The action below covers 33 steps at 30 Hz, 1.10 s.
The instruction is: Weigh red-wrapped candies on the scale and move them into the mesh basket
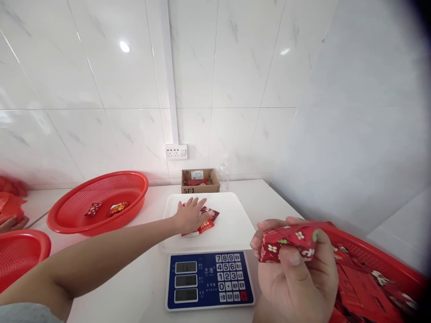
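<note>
My left hand (pixel 189 215) reaches out flat over red snack packets (pixel 208 220) lying on the white platform (pixel 235 224) of a digital scale with a blue keypad panel (pixel 209 279). Its fingers are spread and rest on the packets. My right hand (pixel 296 273) is raised near the camera at the lower right, fingers closed around a bunch of red packets with white flowers (pixel 289 242). Below that hand a red basket (pixel 387 269) is full of the same red packets.
A red mesh basket (pixel 67 215) at the left holds two packets (pixel 107 208). Another red basket (pixel 20 255) sits at the far left edge. A small cardboard box (pixel 200 181) and a clear bottle (pixel 222 176) stand by the tiled wall under a socket (pixel 176 152).
</note>
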{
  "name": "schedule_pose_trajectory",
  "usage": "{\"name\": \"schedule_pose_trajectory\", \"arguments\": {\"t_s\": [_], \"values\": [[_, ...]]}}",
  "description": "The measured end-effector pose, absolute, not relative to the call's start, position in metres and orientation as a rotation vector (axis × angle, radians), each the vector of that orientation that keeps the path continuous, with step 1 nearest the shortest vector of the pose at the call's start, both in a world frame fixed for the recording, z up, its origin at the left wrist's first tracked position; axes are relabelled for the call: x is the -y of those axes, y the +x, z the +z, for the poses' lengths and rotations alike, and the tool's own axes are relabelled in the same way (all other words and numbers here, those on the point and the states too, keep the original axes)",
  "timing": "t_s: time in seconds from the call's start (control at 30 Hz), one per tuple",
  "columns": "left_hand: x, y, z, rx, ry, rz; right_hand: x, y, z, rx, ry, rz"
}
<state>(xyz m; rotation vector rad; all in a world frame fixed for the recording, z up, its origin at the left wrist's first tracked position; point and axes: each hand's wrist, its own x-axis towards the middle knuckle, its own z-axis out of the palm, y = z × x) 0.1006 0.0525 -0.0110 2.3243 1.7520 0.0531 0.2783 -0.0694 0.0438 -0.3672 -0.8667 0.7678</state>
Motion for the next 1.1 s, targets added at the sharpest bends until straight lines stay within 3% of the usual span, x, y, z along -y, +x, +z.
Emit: {"name": "schedule_pose_trajectory", "arguments": {"t_s": [0.2, 0.53, 0.8, 1.1], "values": [[-0.052, 0.12, -0.032, -1.814, 2.317, 0.074, 0.067, 0.279, 0.043, 0.901, -0.321, 0.857], [-0.062, 0.076, -0.007, -1.151, 2.673, -0.03, 0.063, 0.277, 0.046, 0.917, -0.346, 0.818], [-0.065, 0.101, -0.021, -1.753, 2.335, 0.145, 0.06, 0.276, 0.042, 0.908, -0.373, 0.82], [-0.06, 0.1, -0.028, -1.406, 2.595, 0.111, 0.06, 0.275, 0.043, 0.895, -0.397, 0.807]]}}
